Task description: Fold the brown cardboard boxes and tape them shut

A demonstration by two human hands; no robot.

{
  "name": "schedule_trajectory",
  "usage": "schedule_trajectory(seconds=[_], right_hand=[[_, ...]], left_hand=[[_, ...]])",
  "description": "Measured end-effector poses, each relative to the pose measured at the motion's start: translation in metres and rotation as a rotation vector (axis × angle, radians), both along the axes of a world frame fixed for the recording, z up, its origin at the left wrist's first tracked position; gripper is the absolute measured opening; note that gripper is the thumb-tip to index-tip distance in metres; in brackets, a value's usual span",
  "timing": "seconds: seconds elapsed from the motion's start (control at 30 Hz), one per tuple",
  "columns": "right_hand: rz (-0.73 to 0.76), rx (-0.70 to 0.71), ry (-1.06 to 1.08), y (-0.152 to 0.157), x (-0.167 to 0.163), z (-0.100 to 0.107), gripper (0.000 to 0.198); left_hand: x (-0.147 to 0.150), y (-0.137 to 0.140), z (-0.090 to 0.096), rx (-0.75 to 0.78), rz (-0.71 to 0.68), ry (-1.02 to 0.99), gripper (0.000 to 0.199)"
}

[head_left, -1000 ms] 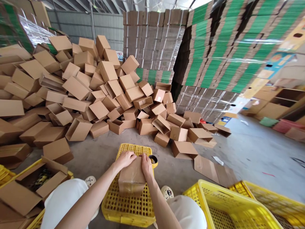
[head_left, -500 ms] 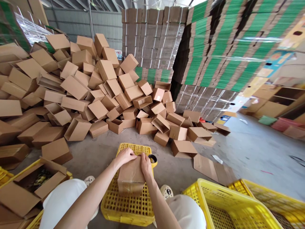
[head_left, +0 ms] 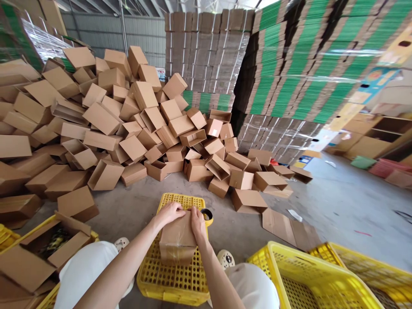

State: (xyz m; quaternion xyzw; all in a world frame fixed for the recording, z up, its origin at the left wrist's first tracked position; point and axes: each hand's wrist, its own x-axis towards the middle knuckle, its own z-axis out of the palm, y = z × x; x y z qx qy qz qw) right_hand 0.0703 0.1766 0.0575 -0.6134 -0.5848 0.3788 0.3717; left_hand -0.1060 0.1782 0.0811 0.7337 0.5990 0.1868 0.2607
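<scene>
The fingertips of the left hand are hidden at the far edge of the cardboard box; its fingers are bent. The right hand lies curved along the box's right edge. Whether either hand truly grips cannot be told. The box sits between and below them on a perforated yellow crate. Left of the left hand, an open carton, cut off by the frame, holds dark contents, hard to make out. Ahead, a pale label is too small to read. A round yellow-and-black item is just beside the right hand. Farther right stands a deep yellow crate, cut off below; beyond both hands rises a carton pile.
</scene>
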Motion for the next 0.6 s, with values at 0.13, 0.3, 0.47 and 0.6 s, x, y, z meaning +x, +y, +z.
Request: schedule_trajectory(seconds=[0.13, 0.3, 0.47, 0.6], right_hand=[[-0.003, -0.004, -0.006, 0.0, -0.001, 0.0, 0.038], [0.002, -0.003, -0.026, -0.001, -0.002, 0.001, 0.039], [-0.006, -0.022, -0.032, -0.001, -0.001, 0.0, 0.042], [-0.013, -0.035, -0.035, -0.002, -0.002, 0.001, 0.042]], left_hand=[[-0.002, -0.021, -0.006, 0.025, -0.027, 0.002, 0.047], [0.007, -0.057, -0.024, 0.178, -0.005, 0.227, 0.076], [0.021, -0.109, -0.044, 0.451, -0.028, 0.377, 0.085], [0.027, -0.149, -0.049, 0.535, 0.008, 0.417, 0.094]])
